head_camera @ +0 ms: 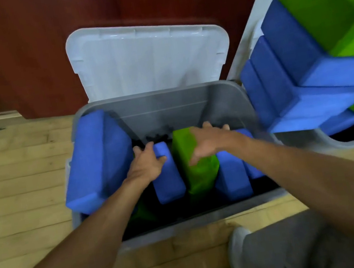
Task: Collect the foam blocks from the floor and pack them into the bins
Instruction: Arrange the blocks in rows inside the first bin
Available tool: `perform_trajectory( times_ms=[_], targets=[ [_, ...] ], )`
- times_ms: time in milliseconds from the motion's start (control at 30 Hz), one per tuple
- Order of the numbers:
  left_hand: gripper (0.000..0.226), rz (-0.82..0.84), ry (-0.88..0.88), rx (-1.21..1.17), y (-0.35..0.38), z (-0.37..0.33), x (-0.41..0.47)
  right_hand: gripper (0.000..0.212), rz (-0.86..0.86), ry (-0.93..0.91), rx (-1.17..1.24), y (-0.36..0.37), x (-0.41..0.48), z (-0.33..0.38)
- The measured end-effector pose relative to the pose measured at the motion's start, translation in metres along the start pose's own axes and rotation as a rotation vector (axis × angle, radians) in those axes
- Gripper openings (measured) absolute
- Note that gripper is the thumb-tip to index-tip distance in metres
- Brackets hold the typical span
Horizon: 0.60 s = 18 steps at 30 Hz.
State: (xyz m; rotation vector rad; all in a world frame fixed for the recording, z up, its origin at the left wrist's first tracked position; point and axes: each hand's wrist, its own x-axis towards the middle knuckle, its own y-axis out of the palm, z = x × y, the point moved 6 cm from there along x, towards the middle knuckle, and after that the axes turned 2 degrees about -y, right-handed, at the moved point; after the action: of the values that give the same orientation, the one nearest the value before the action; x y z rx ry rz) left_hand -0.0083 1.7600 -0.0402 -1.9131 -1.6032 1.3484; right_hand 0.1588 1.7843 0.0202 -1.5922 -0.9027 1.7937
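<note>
Now packing: left fingers [149, 145] grip a blue block [169, 182], right fingers [207, 126] splay on the green block [199, 177]; judging so, push both down.

Soft, even indoor light; motion blur throughout, wide-angle bending at edges, bin [161, 103] interior in shadow

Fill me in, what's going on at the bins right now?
A person reaches both hands into the open bin. The left hand grips the top of an upright blue block. The right hand lies over the green block beside it, too blurred to tell if it grips. Other blue blocks stand in the bin. The second bin, to the right, is heaped with blocks.
</note>
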Motion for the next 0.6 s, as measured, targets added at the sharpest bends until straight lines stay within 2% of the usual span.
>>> perform_trajectory(
  times_ms=[67,133,167,233,300,367,467,600],
  targets=[
    [0.060,0.020,-0.032,-0.039,0.007,-0.007,-0.007,0.093,0.069,-0.021,-0.134,0.026,-0.020,-0.004],
    [0.066,0.059,-0.078,-0.121,0.014,-0.012,-0.009,0.079,0.099,-0.042,-0.223,0.043,-0.027,-0.008],
    [0.076,0.078,-0.097,-0.152,0.018,-0.012,-0.008,0.067,0.070,-0.051,-0.240,0.042,-0.026,-0.009],
    [0.097,0.093,-0.109,-0.163,0.025,-0.010,-0.006,0.050,0.044,-0.084,-0.222,0.031,-0.022,-0.006],
    [0.101,0.061,-0.089,-0.163,0.026,-0.008,-0.005,0.044,-0.003,-0.167,-0.148,0.021,-0.013,-0.003],
    [0.097,0.048,-0.059,-0.156,0.023,-0.008,-0.004,0.046,-0.046,-0.210,-0.040,0.019,-0.006,-0.010],
    [0.095,0.070,-0.017,-0.095,0.017,-0.010,-0.005,0.073,-0.041,-0.171,0.027,0.031,0.006,-0.030],
    [0.095,0.122,-0.044,-0.054,0.017,-0.009,-0.012,0.071,-0.122,-0.070,0.113,0.018,0.021,-0.053]
  ],
)
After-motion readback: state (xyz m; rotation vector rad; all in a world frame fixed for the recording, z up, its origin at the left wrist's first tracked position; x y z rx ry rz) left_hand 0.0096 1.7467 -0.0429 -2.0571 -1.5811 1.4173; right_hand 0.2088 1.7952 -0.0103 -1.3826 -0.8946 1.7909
